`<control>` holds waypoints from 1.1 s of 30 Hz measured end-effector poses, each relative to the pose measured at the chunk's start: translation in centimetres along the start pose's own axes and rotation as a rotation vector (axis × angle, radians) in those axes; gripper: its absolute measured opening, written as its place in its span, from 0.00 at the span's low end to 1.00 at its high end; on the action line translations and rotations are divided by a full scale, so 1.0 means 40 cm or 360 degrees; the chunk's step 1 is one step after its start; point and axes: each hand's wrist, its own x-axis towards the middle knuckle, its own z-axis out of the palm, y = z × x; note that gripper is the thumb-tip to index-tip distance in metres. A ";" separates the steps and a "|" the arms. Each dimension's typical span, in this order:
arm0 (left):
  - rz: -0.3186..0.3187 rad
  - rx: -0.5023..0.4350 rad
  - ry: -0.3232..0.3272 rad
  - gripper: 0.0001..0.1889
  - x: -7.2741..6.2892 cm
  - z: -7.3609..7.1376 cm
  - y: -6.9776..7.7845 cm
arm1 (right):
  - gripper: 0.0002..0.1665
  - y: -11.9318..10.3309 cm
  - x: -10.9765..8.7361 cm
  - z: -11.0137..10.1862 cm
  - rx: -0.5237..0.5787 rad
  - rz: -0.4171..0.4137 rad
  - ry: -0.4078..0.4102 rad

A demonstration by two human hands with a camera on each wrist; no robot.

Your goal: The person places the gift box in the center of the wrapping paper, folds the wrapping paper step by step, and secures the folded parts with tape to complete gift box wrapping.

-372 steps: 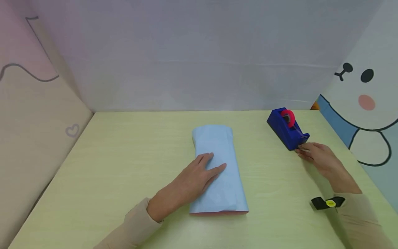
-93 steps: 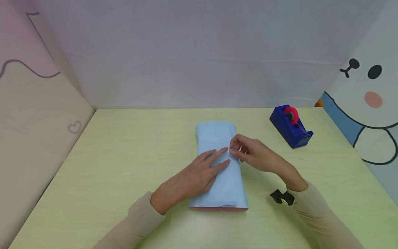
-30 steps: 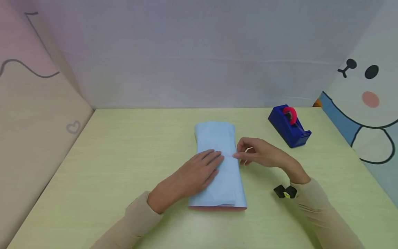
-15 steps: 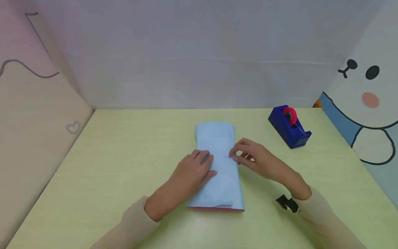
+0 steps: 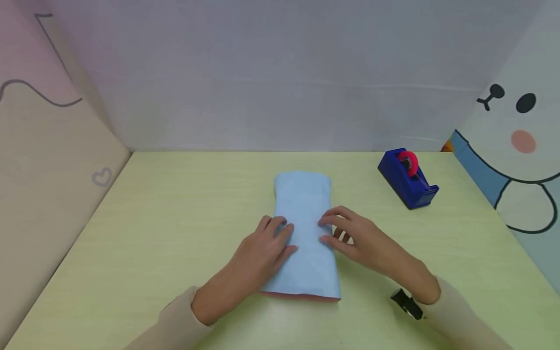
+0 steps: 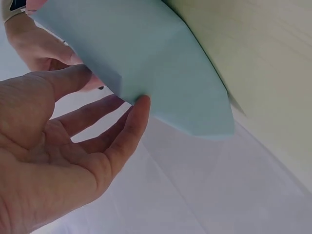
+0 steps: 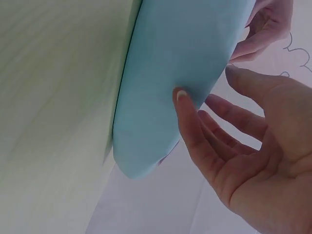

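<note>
A folded, bulging wrap of light blue paper lies lengthwise on the table, pink showing at its near end. My left hand rests on its left side with bent, spread fingers. In the left wrist view, the thumb and fingers touch the top edge, one finger reaching down the side. Across from it, my right hand touches the wrap's right side, fingers loosely curved. One finger lies against the blue side in the right wrist view, the thumb close by the upper edge. Whatever is inside the wrap is hidden.
A blue tape dispenser with a pink-red roll stands at the back right of the pale table. Printed cloth walls enclose the table at the back and both sides. A black strap hangs by the right sleeve.
The right hand earlier reached to the dispenser, then pinched something small at the wrap's right edge. Its fingers have since spread. The seam near the right edge has gone from view.
</note>
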 end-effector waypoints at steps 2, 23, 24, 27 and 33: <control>0.0002 -0.0043 0.0008 0.19 -0.005 0.001 -0.001 | 0.19 -0.008 -0.006 0.005 -0.0083 0.0007 0.0021; -0.0037 -0.0197 0.0051 0.21 -0.010 0.013 -0.012 | 0.29 -0.020 -0.023 0.023 -0.0429 -0.0075 0.0127; -0.0046 -0.0200 0.0059 0.21 -0.011 0.013 -0.012 | 0.29 -0.022 -0.023 0.025 -0.0436 -0.0087 0.0131; -0.0073 -0.0206 0.0083 0.22 -0.012 0.014 -0.009 | 0.28 -0.028 -0.024 0.030 -0.0466 -0.0116 0.0151; -0.0116 -0.0203 0.0068 0.26 -0.009 0.017 -0.005 | 0.28 -0.038 -0.027 0.038 -0.0522 -0.0104 0.0172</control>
